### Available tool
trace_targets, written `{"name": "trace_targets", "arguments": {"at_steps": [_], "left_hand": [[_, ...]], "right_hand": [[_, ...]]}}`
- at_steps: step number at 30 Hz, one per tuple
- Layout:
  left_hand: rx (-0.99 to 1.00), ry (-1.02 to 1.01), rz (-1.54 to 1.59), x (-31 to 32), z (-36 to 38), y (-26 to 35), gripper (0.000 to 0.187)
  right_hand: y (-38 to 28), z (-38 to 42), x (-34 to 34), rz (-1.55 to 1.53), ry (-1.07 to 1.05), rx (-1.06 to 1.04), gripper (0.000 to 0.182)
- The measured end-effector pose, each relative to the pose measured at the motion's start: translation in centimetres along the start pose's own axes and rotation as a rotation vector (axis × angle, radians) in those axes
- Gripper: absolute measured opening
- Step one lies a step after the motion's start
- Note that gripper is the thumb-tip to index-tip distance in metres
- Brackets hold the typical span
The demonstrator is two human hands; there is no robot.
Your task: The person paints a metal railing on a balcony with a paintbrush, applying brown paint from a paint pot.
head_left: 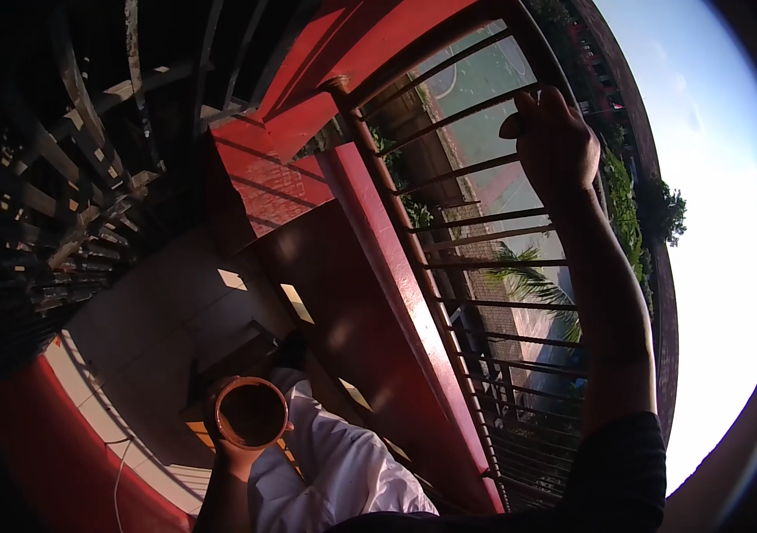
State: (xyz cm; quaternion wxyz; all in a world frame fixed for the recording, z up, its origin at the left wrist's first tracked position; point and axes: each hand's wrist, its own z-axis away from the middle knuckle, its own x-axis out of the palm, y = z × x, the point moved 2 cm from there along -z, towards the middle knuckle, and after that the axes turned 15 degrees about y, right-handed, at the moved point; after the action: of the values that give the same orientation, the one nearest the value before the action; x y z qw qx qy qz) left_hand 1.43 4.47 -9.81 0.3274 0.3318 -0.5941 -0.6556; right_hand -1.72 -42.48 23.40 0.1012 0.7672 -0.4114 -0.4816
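Note:
A brown clay mug with a thick round rim is seen from above. Its inside is dark, and whether that is liquid or shadow I cannot make out. My left hand is closed around the mug from below and the left side, its fingers mostly hidden. A small handle juts from the mug's right side. Farther up, my right arm reaches out in a dark sleeve. My right hand is closed at the top rail of a brown metal railing, fingers curled over it and thumb toward the bars.
Below the railing runs a red ledge on a low wall. My legs in light trousers are beneath me, above a tiled floor. Stacked dark slatted furniture fills the left. Beyond the bars lie a green court and a palm.

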Motion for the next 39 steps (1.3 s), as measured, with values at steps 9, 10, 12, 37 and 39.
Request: {"name": "trace_targets", "arguments": {"at_steps": [9, 10, 12, 37, 39], "left_hand": [[-0.046, -0.011, 0.06, 0.8, 1.0, -0.7, 0.107], [-0.03, -0.008, 0.056, 0.8, 0.9, -0.4, 0.107], [-0.032, 0.001, 0.064, 0.8, 0.7, 0.3, 0.107], [-0.157, -0.048, 0.251, 2.4, 1.6, -1.6, 0.104], [-0.102, -0.048, 0.286, 2.7, 2.2, -1.8, 0.105]], "right_hand": [[1.0, 1.0, 0.2, 0.159, -0.085, 0.038, 0.008], [1.2, 0.6, -0.9, 0.134, -0.071, 0.138, 0.008], [0.8, 0.0, -3.4, 0.154, -0.085, 0.146, 0.007], [3.2, -9.1, 0.5, 0.162, -0.166, -0.251, 0.016], [3.6, -9.2, -0.6, 0.186, -0.119, -0.317, 0.016]]}}
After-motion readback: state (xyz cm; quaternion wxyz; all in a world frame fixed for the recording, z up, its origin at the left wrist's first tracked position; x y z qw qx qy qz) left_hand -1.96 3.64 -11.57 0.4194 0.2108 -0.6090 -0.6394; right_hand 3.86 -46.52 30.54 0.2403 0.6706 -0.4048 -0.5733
